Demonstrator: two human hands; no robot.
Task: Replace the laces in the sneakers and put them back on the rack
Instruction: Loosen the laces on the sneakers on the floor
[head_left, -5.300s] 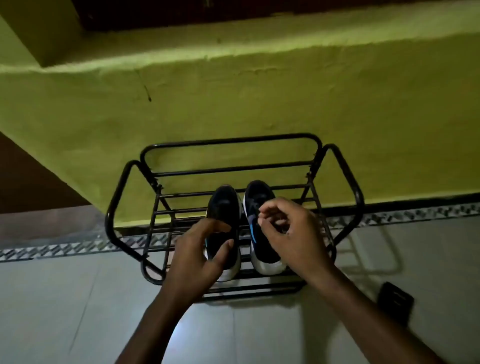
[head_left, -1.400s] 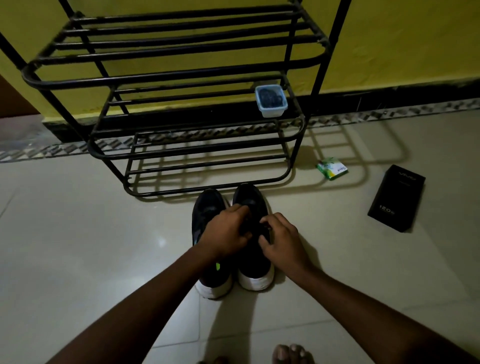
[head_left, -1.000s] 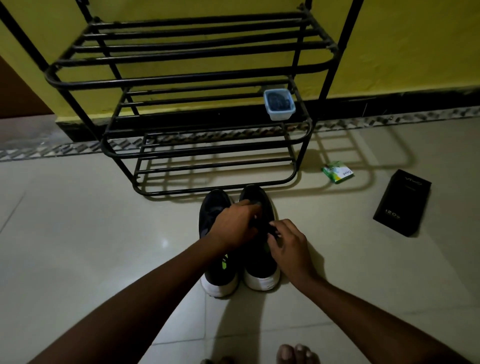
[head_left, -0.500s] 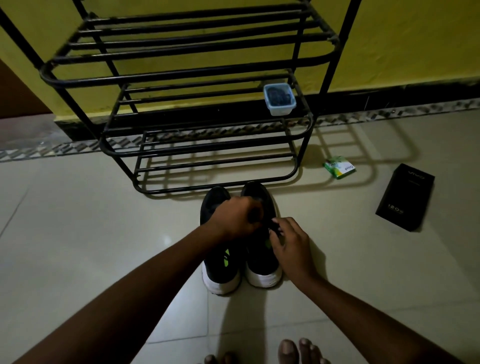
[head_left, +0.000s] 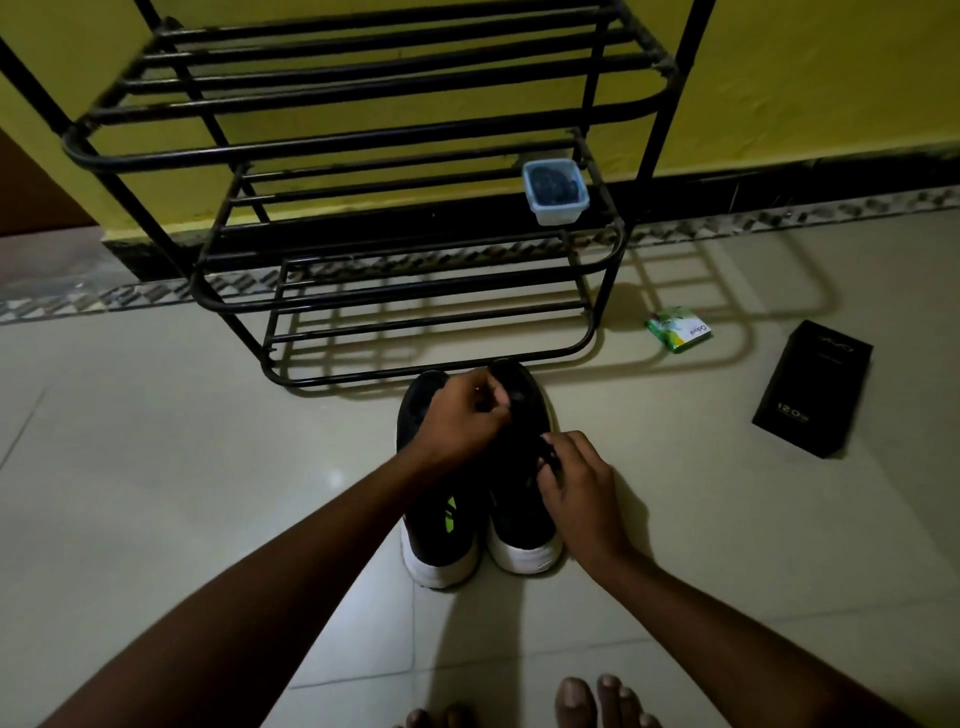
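Two black sneakers with white soles stand side by side on the floor, heels toward me: the left sneaker (head_left: 441, 525) and the right sneaker (head_left: 522, 499). My left hand (head_left: 462, 421) reaches across to the right sneaker's toe end, fingers curled and pinching its black lace. My right hand (head_left: 576, 488) pinches the lace (head_left: 548, 460) at the right side of the same shoe. The black metal rack (head_left: 363, 135) stands just beyond the sneakers, against the yellow wall.
A small clear tub (head_left: 555, 191) with dark contents sits on the rack's middle shelf at right. A green packet (head_left: 678, 329) and a black box (head_left: 813, 387) lie on the tiled floor to the right. My bare toes (head_left: 597, 699) show at the bottom edge.
The sneakers went from the rack's top shelf down to the floor. Over the last second my left hand crept toward the right shoe's toe, and my right hand stayed at the lace.
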